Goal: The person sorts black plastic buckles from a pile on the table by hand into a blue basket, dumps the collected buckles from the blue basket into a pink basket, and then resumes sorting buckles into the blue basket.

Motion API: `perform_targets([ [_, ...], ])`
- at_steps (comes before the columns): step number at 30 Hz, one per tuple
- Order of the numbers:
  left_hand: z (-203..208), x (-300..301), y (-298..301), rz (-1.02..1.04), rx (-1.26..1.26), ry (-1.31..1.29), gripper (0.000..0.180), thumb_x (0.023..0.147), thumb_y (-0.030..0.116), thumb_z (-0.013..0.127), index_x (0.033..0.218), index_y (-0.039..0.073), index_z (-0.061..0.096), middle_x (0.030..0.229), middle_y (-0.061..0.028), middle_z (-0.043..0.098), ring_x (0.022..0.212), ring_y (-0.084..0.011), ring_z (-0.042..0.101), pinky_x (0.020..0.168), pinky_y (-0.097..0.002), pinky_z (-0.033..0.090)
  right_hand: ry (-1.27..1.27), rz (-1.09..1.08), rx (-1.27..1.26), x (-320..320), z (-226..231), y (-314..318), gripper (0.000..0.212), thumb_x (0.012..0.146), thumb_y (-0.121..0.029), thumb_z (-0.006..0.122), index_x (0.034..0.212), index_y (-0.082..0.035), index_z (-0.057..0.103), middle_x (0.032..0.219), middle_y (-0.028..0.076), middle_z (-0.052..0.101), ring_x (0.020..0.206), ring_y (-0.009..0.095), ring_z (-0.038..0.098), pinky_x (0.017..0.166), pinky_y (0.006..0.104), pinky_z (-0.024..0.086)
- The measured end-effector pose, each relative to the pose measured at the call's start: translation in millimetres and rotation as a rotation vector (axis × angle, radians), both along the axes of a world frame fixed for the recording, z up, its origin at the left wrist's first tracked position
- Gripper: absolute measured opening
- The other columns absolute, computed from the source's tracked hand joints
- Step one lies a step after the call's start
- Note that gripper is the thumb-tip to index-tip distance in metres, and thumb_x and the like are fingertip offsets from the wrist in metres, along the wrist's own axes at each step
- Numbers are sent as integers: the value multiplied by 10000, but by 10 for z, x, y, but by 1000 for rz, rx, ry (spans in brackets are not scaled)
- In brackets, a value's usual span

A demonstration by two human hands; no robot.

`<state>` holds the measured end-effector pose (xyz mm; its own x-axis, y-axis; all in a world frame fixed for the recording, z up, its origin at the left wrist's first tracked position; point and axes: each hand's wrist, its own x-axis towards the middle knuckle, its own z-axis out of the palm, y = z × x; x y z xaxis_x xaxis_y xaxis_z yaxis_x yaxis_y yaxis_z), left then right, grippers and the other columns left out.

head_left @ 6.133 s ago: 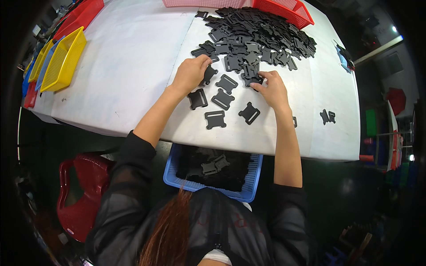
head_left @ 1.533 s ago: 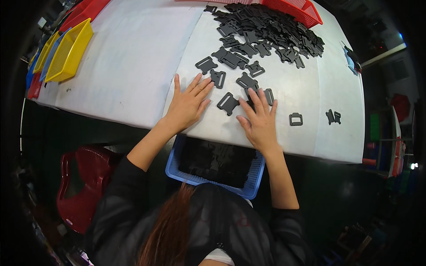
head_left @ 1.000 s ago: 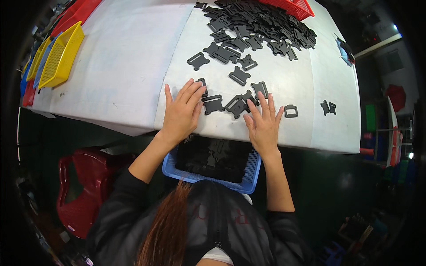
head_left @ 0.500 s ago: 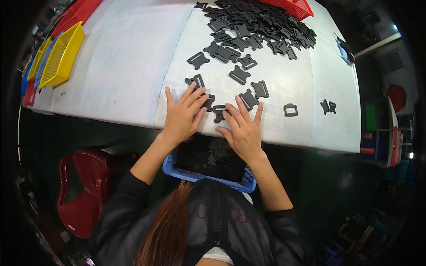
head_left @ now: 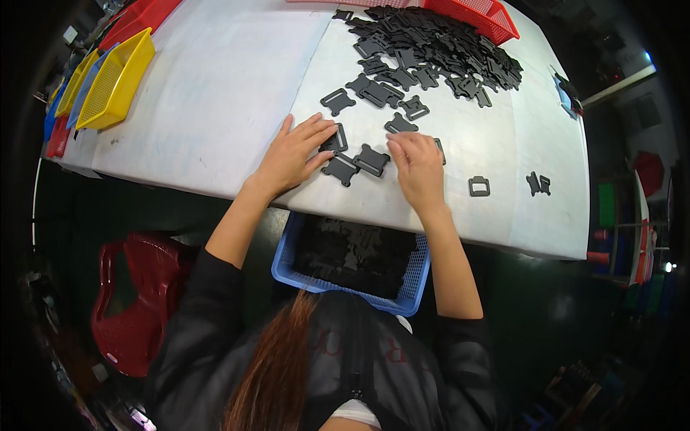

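My left hand [head_left: 295,154] is open on the white table, its spread fingertips over a flat black plastic buckle piece [head_left: 341,136]. Right below those fingers lies another buckle piece [head_left: 341,169], with a third buckle piece [head_left: 371,160] touching it on the right. My right hand [head_left: 420,169] is closed, thumb and fingers drawn together; whatever it may hold is hidden. Just beyond its fingertips is a slotted buckle piece [head_left: 400,123]. Part of one more buckle piece [head_left: 440,151] shows at that hand's right side.
A large heap of black buckle pieces [head_left: 445,50] covers the far right, by a red basket [head_left: 496,25]. Yellow baskets [head_left: 118,82] stand at the left edge. Below the table edge sits a blue basket [head_left: 284,266] of black pieces. A square frame [head_left: 479,187] lies at right.
My right hand has moved right and its fingers have drawn together. The pieces between my hands lie differently, and none shows at the near edge now. The view has shifted slightly.
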<state>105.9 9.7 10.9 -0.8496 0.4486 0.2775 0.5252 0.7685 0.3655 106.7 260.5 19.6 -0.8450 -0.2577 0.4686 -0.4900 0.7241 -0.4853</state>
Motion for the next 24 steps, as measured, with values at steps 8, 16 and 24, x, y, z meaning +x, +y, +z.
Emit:
perform_targets([
  [8,67,1,-71,98,71,-81,243,902,152,563,1135,88,588,1096,-106,619,959,-238,603,795,-338,492,-38,-189,211,-55,60,359,212,900,-249,589,1051,-143,696,1255,50,556,1282,290,402,1054,603,216],
  [16,12,-103,76,320,349,23,167,865,102,593,1024,66,633,1014,-96,628,876,-269,583,737,-358,480,17,-212,214,455,-57,361,325,889,-297,610,1168,-133,632,1325,67,516,1337,302,352,1067,647,148],
  [24,8,-230,192,203,288,253,254,843,84,607,1096,65,620,1116,-81,608,1042,-280,536,855,-375,446,-1,-200,156,147,-47,275,456,917,-341,565,1301,-98,517,1228,71,578,1286,305,409,1071,644,141],
])
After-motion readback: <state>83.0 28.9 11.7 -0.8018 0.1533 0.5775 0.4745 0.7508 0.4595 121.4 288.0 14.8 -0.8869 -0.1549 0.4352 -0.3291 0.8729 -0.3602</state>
